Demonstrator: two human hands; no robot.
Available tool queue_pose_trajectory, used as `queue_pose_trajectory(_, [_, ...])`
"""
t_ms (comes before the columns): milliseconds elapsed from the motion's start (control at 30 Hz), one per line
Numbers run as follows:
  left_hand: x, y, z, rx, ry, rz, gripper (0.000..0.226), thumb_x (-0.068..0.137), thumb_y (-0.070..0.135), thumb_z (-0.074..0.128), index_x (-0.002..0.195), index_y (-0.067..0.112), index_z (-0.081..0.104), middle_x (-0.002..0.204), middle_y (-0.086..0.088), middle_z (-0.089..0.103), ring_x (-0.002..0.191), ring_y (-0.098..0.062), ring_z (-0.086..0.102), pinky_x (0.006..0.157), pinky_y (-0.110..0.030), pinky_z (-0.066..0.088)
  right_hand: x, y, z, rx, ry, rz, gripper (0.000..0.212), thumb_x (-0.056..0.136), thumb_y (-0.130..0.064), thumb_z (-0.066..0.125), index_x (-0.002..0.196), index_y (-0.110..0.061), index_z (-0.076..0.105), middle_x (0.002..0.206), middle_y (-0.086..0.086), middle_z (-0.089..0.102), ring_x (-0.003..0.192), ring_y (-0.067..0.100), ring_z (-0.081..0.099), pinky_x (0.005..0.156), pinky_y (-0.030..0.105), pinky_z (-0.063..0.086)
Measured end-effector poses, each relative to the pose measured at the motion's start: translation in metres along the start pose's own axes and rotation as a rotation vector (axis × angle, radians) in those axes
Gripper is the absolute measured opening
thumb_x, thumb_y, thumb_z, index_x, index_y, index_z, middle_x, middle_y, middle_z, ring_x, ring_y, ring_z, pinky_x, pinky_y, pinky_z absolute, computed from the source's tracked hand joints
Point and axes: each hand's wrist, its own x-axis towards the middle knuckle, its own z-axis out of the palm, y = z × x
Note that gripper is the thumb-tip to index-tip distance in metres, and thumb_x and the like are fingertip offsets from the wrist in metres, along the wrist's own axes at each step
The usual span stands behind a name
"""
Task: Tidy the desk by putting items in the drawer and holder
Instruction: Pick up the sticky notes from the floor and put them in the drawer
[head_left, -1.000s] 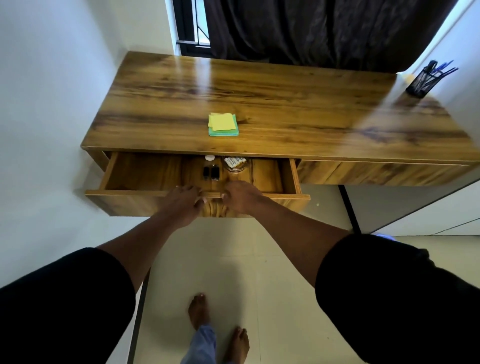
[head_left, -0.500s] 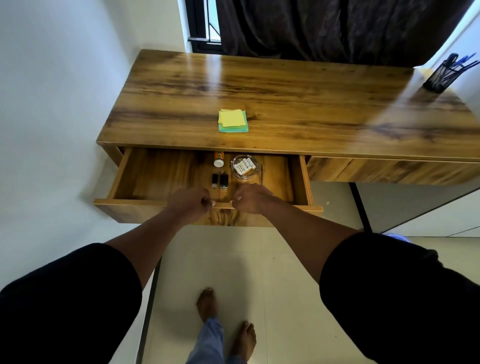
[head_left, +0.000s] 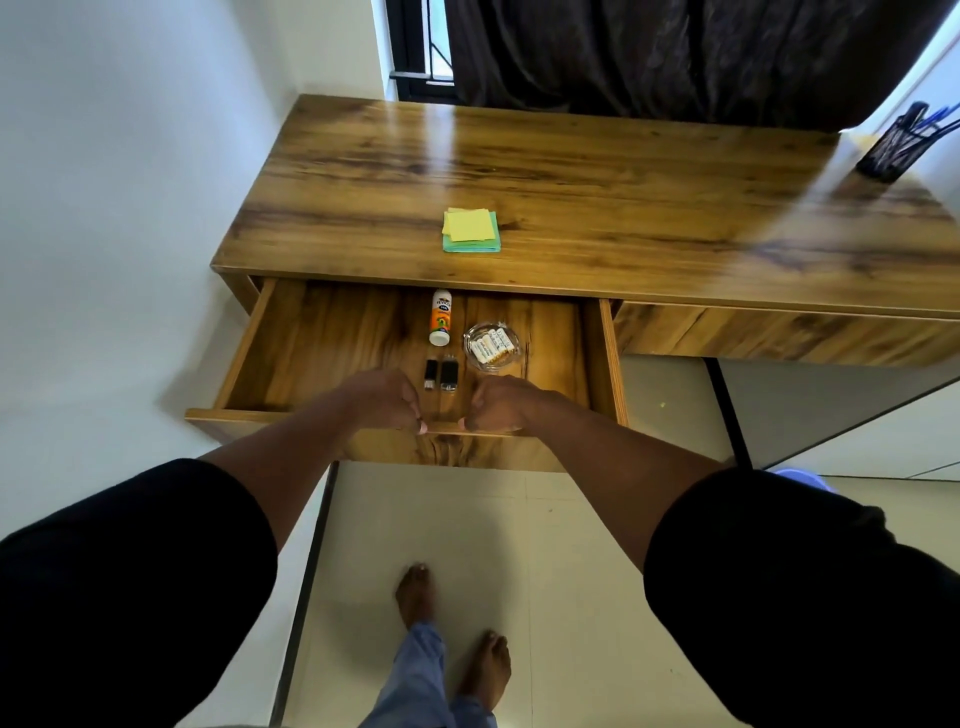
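Wooden drawer being drawn out from under the bench by both hands

In the head view, the wide wooden drawer (head_left: 322, 358) is being gripped at its front edge by the left hand (head_left: 382, 399) and the right hand (head_left: 501, 402), fingers curled over the lip near its middle, probably so that it is being pulled evenly. Inside are lying an orange-and-white glue stick (head_left: 440, 318), two small black flash drives (head_left: 440, 373) and a clear glass dish of white batteries (head_left: 491, 346). A yellow-and-green pad of sticky notes (head_left: 470, 230) is waiting on the brown wooden bench (head_left: 597, 208), and a black mesh pen holder (head_left: 891, 148) is standing at its far right corner. Compared with a second ago, the drawer is being shown further out, with the glue stick now fully exposed.
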Motion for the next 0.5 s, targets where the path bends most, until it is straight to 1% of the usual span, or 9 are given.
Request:
queue_pose_trajectory(100, [-0.007,0.003,-0.003,0.001,-0.086,0.015,0.030,0.088,0.035,0.077,0.113,0.018,0.076,0.109,0.003,0.073,0.094,-0.012,0.061,0.088,-0.030,0.050,-0.005,-0.001,0.004,-0.009,-0.005,-0.017,0.022,0.087,-0.047,0.070,0.089,-0.026,0.063,0.092,-0.001,0.066,0.090,0.020,0.064,0.072,0.032,0.053])
queue_pose_trajectory(167, [-0.009,0.005,-0.003,0.003,-0.133,0.000,0.032,0.088,0.034,0.077,0.114,0.017,0.075,0.113,0.003,0.073,0.097,-0.013,0.062,0.090,-0.030,0.050,-0.008,-0.002,0.007,-0.024,-0.016,-0.037,0.030,0.085,-0.047,0.072,0.100,-0.022,0.064,0.094,-0.002,0.064,0.091,0.020,0.063,0.072,0.031,0.053])
queue_pose_trajectory(233, [-0.011,0.006,0.000,0.027,-0.167,-0.011,0.035,0.086,0.036,0.079,0.115,0.017,0.075,0.114,0.002,0.073,0.102,-0.015,0.065,0.094,-0.033,0.052,-0.010,-0.003,0.012,-0.010,-0.039,-0.042,0.043,0.081,-0.048,0.075,0.114,-0.024,0.063,0.101,-0.001,0.065,0.092,0.021,0.064,0.076,0.033,0.055])
queue_pose_trajectory(267, [-0.012,0.007,0.002,0.031,-0.186,-0.018,0.037,0.085,0.038,0.079,0.115,0.017,0.075,0.113,0.001,0.074,0.104,-0.016,0.066,0.095,-0.034,0.053,-0.011,-0.003,0.014,0.007,-0.057,-0.029,0.046,0.079,-0.048,0.077,0.116,-0.025,0.064,0.104,0.000,0.066,0.092,0.021,0.065,0.079,0.035,0.058])
queue_pose_trajectory(333, [-0.013,0.005,0.004,-0.004,-0.229,-0.037,0.037,0.083,0.039,0.081,0.113,0.017,0.075,0.111,0.001,0.074,0.102,-0.017,0.068,0.095,-0.035,0.054,-0.013,-0.003,0.016,0.047,-0.126,0.012,0.041,0.081,-0.047,0.078,0.112,-0.022,0.068,0.104,0.002,0.070,0.092,0.022,0.069,0.085,0.039,0.061])
queue_pose_trajectory(433, [-0.016,0.004,0.009,-0.062,-0.291,-0.058,0.041,0.081,0.039,0.083,0.114,0.017,0.073,0.111,0.001,0.073,0.104,-0.018,0.068,0.098,-0.040,0.055,-0.017,-0.004,0.020,0.129,-0.234,0.050,0.033,0.085,-0.042,0.078,0.106,-0.017,0.071,0.102,0.002,0.071,0.094,0.020,0.070,0.090,0.040,0.061])
queue_pose_trajectory(500, [-0.018,0.006,0.012,-0.054,-0.318,-0.057,0.042,0.081,0.039,0.083,0.115,0.017,0.071,0.112,0.000,0.072,0.107,-0.019,0.067,0.100,-0.041,0.054,-0.019,-0.005,0.023,0.148,-0.281,0.061,0.034,0.087,-0.040,0.078,0.109,-0.015,0.071,0.103,0.002,0.070,0.097,0.020,0.069,0.092,0.040,0.060])
